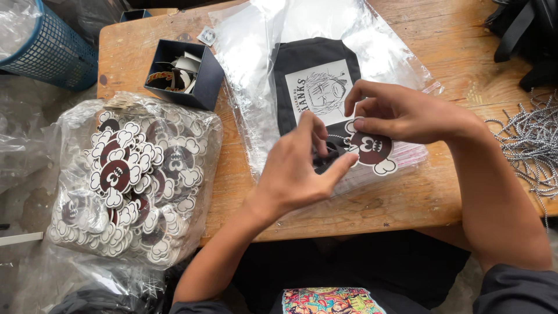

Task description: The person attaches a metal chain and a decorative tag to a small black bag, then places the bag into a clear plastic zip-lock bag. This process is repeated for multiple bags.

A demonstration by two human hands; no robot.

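**Cartoon tag held between two hands over bagged black garment**

Pinched at its upper edge: a die-cut tag [372, 150], dark maroon with white cloud-like lobes, gripped between thumb and fingertips of the right hand [401, 111]. Hanging just below that hand, its lower lobes resting on a clear plastic bag [256, 52]. Just left of the tag, touching its left edge: the left hand [299, 168], fingers curled together, thumb stretched toward the tag; whether anything sits inside that curl, impossible to tell. Directly beneath both hands, inside the bag: a folded black garment [302, 58] bearing a white printed label with a line-drawn face. All of it spread on a worn wooden table [442, 40].

Farther left on the tabletop, well apart from the hands: a small dark blue box [203, 81] open at the top, holding loose cards. Beside the table's left edge, lower down: a large clear sack [131, 180] crammed with matching maroon-and-white tags. At the right edge of the table: a heap of silver-grey cords [532, 145]. Top left corner: part of a blue mesh basket [49, 49].
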